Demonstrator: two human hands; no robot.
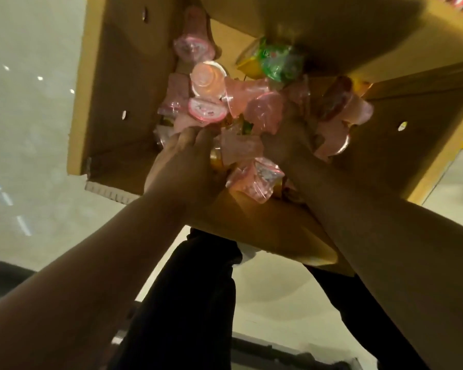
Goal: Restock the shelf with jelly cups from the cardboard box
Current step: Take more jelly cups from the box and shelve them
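Cardboard box fills most of the view, brown, flaps open, w/ small round holes in its side walls. It sits on a pale glossy floor and I'm looking straight down into it, my black trousers at the bottom of the shot. Both my arms go in over the near flap. Left hand is pushed into the heap from the left, fingers buried under the cups, so can't tell if it's closed round any. Right hand is in shadow on the right side of the heap, cups all over and around it, grip also can't tell tbh. The jelly cups are piled loose in the middle of the box, mostly pink, lying every which way, some lids up. A green cup and a yellow one lie touching at the far side of the pile.
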